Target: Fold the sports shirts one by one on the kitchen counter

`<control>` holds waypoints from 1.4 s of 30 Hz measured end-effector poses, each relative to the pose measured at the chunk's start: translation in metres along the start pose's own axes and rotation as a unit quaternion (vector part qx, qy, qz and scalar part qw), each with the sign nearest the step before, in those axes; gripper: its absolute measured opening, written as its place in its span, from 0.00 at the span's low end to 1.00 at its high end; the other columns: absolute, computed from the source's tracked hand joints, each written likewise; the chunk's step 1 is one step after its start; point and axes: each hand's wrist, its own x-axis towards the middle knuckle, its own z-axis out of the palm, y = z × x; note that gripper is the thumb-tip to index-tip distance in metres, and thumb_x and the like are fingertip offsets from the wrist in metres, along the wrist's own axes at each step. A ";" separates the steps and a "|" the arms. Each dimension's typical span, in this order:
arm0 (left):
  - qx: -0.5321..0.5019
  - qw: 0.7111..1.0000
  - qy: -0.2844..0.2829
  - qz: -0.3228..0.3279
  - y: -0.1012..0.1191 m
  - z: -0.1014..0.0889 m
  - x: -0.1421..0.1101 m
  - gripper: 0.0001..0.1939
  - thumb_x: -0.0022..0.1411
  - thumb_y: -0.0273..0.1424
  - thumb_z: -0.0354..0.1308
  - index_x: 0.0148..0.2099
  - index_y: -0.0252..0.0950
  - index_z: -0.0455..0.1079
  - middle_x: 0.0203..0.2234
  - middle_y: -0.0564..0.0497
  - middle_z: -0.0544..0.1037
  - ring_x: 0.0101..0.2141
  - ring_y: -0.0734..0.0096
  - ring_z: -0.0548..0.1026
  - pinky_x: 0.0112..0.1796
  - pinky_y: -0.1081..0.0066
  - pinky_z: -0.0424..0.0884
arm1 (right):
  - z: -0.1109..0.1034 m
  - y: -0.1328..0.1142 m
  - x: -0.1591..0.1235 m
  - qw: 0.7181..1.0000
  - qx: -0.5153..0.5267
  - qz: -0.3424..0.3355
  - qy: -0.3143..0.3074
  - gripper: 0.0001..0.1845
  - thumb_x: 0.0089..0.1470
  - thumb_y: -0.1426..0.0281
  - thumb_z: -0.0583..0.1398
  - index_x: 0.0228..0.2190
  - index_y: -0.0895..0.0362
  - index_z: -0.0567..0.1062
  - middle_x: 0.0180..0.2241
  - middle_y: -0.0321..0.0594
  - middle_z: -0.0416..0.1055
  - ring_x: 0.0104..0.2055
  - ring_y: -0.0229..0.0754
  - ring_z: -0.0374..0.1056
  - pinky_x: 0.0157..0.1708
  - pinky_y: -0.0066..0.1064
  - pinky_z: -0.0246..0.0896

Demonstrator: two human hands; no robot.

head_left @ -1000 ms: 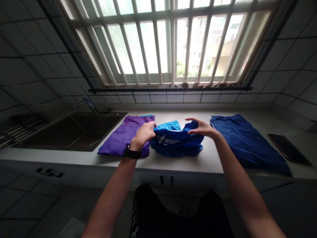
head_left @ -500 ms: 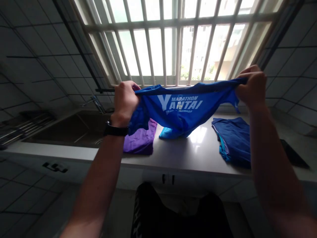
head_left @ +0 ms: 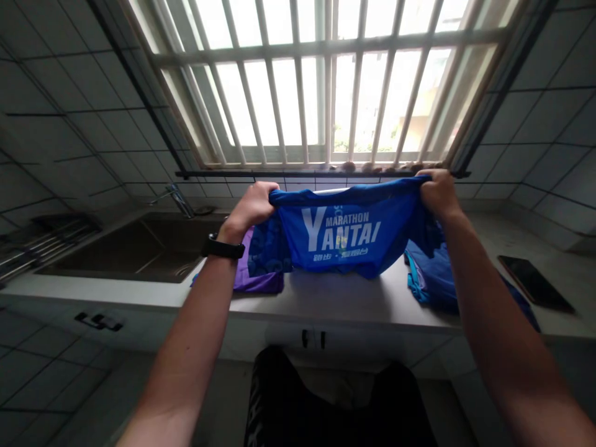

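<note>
A blue T-shirt (head_left: 386,217) with white "Yantai Marathon" lettering is stretched out between my two hands, its front facing me. My left hand (head_left: 254,205), with a black watch on the wrist, is closed on its left upper edge. Closed on the opposite upper corner is my right hand (head_left: 440,192). The shirt hangs down in front of the counter's back part, its lower edge close to the countertop. Behind its left side lies folded purple cloth (head_left: 261,282), partly covered. Folded dark blue clothes (head_left: 435,279) are stacked under my right forearm.
A dark sink (head_left: 121,248) with a faucet (head_left: 179,198) is set into the white countertop (head_left: 335,307) at left. A phone (head_left: 535,282) lies at the right. Small objects line the sill below the barred window (head_left: 326,93). A metal rack (head_left: 51,242) stands far left.
Both hands have come lower and nearer each other. The shirt now hangs flatter, showing its lettering more fully, and more of the phone shows.
</note>
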 end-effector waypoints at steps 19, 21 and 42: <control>-0.278 0.937 -0.192 -0.091 -0.125 0.148 -0.048 0.27 0.44 0.40 0.74 0.43 0.38 0.67 0.30 0.53 0.80 0.38 0.62 0.81 0.39 0.68 0.75 | 0.121 0.109 -0.095 0.990 0.084 0.014 -0.109 0.14 0.52 0.64 0.53 0.38 0.52 0.73 0.41 0.47 0.80 0.48 0.55 0.73 0.55 0.50 0.65; -0.290 0.929 -0.221 -0.058 -0.122 0.145 -0.051 0.27 0.46 0.34 0.72 0.49 0.36 0.70 0.31 0.52 0.82 0.39 0.61 0.82 0.41 0.68 0.76 | 0.120 0.101 -0.099 0.988 -0.008 -0.068 -0.135 0.16 0.57 0.62 0.55 0.43 0.53 0.76 0.50 0.50 0.79 0.56 0.57 0.71 0.65 0.57 0.53; -0.288 0.936 -0.162 -0.123 -0.117 0.134 -0.055 0.26 0.39 0.44 0.79 0.40 0.36 0.82 0.38 0.45 0.86 0.41 0.57 0.82 0.46 0.62 0.78 | 0.109 0.085 -0.104 0.896 -0.178 -0.077 -0.400 0.13 0.59 0.64 0.64 0.43 0.52 0.86 0.36 0.41 0.82 0.37 0.45 0.76 0.36 0.29 0.62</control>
